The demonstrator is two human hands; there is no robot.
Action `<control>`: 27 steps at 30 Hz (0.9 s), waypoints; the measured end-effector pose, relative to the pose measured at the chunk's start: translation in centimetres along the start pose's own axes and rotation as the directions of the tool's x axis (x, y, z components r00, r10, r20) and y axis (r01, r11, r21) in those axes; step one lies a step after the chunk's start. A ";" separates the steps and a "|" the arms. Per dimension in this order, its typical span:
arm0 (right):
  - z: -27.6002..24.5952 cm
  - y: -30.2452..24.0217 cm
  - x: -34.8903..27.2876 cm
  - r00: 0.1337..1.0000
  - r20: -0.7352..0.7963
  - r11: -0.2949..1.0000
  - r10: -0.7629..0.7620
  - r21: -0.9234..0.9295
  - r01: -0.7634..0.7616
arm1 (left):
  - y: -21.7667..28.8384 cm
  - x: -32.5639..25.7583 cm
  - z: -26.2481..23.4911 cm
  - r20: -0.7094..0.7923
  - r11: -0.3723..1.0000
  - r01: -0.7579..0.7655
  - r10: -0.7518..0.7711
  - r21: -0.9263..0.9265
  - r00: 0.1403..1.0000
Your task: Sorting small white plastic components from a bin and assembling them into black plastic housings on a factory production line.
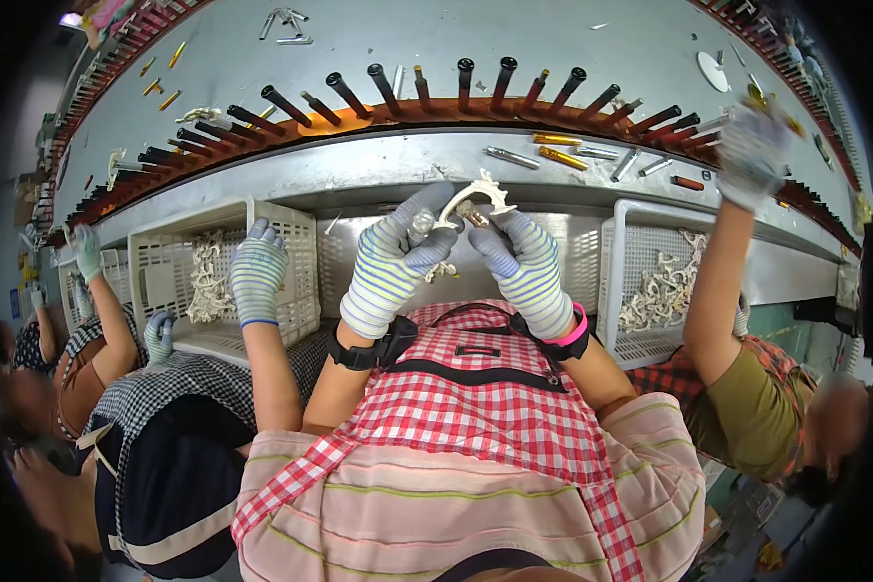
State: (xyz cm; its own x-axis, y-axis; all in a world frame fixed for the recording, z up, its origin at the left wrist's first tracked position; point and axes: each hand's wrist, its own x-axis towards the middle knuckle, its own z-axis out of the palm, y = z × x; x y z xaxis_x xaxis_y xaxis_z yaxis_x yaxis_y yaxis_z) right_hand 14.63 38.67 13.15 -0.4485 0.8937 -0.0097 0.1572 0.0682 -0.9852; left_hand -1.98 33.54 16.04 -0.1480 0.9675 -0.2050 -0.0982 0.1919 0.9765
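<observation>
My left hand (390, 260), in a striped knit glove, is closed on one end of a white, curved, ornate piece (498, 197) that arches up between my hands. A clear, shiny lump (421, 225) also shows among its fingers; I cannot make out what it is. Close beside the lower part of the arch, my right hand (528, 264), gloved alike, pinches a small brownish cylinder (474, 217). Whether the cylinder touches the white piece cannot be seen. Another pale ornate bit (442, 271) shows just below my left fingers. Both hands are above a metal trough in front of my apron.
White crates (306, 281) (613, 281) with similar white pieces stand on either side. A rack (407, 112) of upright dark and reddish tubes curves across the bench. Silver and gold tubes (563, 157) lie before it. Co-workers' gloved hands (259, 272) (753, 150) are at left and right.
</observation>
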 end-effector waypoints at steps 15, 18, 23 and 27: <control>0.4 0.7 0.0 0.996 -0.061 0.988 0.067 0.140 -0.058 | 1.7 0.1 -0.2 0.053 0.861 -0.161 0.155 0.483 0.987; 0.4 0.5 0.0 0.995 -0.084 0.970 0.062 0.241 -0.040 | 2.0 0.5 0.0 0.085 0.870 -0.228 0.212 0.438 0.973; -0.7 0.4 -0.4 0.995 -0.074 0.951 0.063 0.308 -0.037 | 1.6 0.5 1.5 0.044 0.950 -0.203 0.198 0.239 0.979; -2.1 0.1 -1.1 0.997 -0.052 0.954 0.057 0.296 -0.039 | 1.5 0.2 3.4 -0.037 0.969 -0.175 0.184 0.172 0.982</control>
State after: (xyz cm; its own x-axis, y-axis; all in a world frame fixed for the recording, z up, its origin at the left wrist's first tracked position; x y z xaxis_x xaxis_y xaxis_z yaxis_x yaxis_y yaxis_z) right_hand 16.97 38.67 13.38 -0.3924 0.9180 -0.0570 -0.0926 -0.1010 -0.9906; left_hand 1.17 34.57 17.66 -0.1994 0.9796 -0.0244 0.1003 0.0451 0.9939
